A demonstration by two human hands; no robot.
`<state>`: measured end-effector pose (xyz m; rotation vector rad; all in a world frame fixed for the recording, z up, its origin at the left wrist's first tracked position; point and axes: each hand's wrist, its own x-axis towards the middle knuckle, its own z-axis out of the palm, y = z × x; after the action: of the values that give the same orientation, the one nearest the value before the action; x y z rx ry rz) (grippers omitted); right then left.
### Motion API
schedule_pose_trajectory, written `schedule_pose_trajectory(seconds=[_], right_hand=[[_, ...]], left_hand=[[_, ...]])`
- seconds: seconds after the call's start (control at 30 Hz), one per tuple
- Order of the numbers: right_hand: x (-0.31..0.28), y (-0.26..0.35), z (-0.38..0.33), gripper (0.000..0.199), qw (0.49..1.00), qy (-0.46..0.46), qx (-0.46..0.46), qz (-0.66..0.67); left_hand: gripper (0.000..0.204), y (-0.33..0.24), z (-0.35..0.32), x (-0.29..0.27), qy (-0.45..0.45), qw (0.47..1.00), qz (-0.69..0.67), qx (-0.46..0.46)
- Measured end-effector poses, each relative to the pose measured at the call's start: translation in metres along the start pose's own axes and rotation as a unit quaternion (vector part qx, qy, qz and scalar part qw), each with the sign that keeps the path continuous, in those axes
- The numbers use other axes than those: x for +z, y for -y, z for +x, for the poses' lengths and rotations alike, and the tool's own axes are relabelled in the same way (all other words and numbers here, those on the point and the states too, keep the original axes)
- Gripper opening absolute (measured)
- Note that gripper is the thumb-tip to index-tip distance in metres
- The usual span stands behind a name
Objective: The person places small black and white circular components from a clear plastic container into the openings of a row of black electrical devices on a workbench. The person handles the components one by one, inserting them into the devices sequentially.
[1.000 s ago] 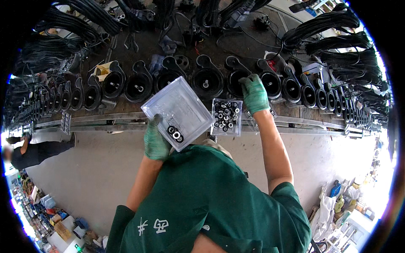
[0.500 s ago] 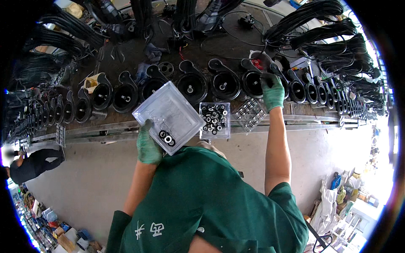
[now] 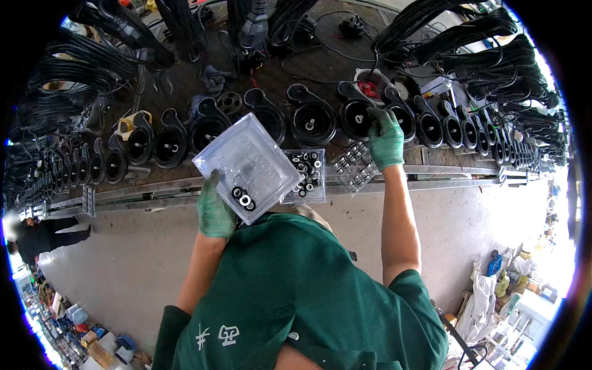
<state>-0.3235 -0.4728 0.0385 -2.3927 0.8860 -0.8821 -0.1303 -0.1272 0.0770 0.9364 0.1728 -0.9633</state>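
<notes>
My left hand (image 3: 216, 209), in a green glove, grips the lower left side of a clear plastic box (image 3: 254, 163). The box is tilted, and a few black and white rings (image 3: 245, 200) lie in its near corner. My right hand (image 3: 387, 143), also gloved in green, reaches over the row at the rim of a round black housing (image 3: 356, 120) with a metal stud at its centre. Its fingers are bent together, and whatever they pinch is hidden. A second clear box (image 3: 317, 192) full of black and white rings stands between my hands, partly covered by the held box.
A clear tray of small metal parts (image 3: 356, 166) sits beside my right hand. Similar black housings line the bench edge both ways. Bundled black cables (image 3: 425, 24) crowd the far side, near a bowl with red pieces (image 3: 369, 89). Another person (image 3: 43, 237) is at the far left.
The view has shifted, so the bench row appears farther left. The held box now overlaps more of the ring box. My right hand stays near the same housing, its fingers a little lower.
</notes>
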Motion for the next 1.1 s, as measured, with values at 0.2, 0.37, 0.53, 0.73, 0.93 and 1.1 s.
schedule_pose_trajectory(seconds=[0.2,0.37,0.53,0.73,0.93,1.1], right_hand=[[-0.026,0.099,-0.009,0.030,0.972,0.133,-0.120,0.153],[-0.024,0.150,-0.031,0.042,0.877,0.397,-0.239,0.126],[0.001,0.150,-0.046,0.043,0.881,0.396,-0.247,0.079],[0.010,0.152,-0.052,0.038,0.890,0.412,-0.186,0.065],[-0.007,0.152,-0.051,0.024,0.935,0.331,-0.115,0.052],[-0.062,0.080,-0.029,0.016,0.942,0.107,0.216,0.233]], left_hand=[[0.070,0.029,0.009,0.013,0.004,1.000,-0.005,0.010],[0.065,0.048,0.008,0.037,0.080,0.994,-0.062,-0.041],[0.065,0.060,0.013,0.037,0.048,0.996,-0.038,-0.068],[0.056,0.062,0.025,0.019,0.156,0.974,-0.104,-0.124],[0.077,0.071,0.032,0.029,0.130,0.979,-0.102,-0.120],[0.082,0.066,0.034,0.018,0.088,0.987,-0.070,-0.112]])
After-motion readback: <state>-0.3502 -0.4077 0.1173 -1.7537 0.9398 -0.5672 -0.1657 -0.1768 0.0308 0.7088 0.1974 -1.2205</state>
